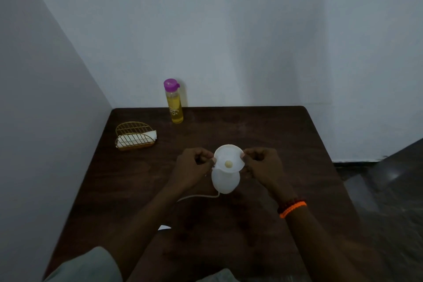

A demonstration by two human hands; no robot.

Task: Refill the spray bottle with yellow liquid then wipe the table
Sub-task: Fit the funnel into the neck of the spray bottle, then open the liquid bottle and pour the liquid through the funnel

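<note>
A person stands at a dark wooden table (263, 135) set into the corner of a dim room. Both hands are raised over the middle of the tabletop, holding a white funnel (229, 158) seated in the mouth of a white translucent spray bottle (225, 181). The left hand (194, 166) pinches the funnel's left rim with curled fingers; the right hand (263, 165), with orange and dark bead bracelets (291, 208) at the wrist, pinches the right rim the same way. A thin white dip tube (199, 197) lies on the table just in front of the bottle, curving away to the left, so the sprayer top appears to be off.

The refill looks prepared but hardly begun: a tall clear bottle of yellow liquid (175, 103) with a purple cap (170, 83) stands capped at the far edge, well apart from the hands. Only a small yellowish spot shows at the funnel's throat. Pouring, refitting the sprayer and wiping all seem left to do.

At the far left, a gold wire holder (134, 136) keeps white napkins (150, 135). Plain pale walls (251, 30) meet behind the table; a grey floor (389, 178) shows to the right.
</note>
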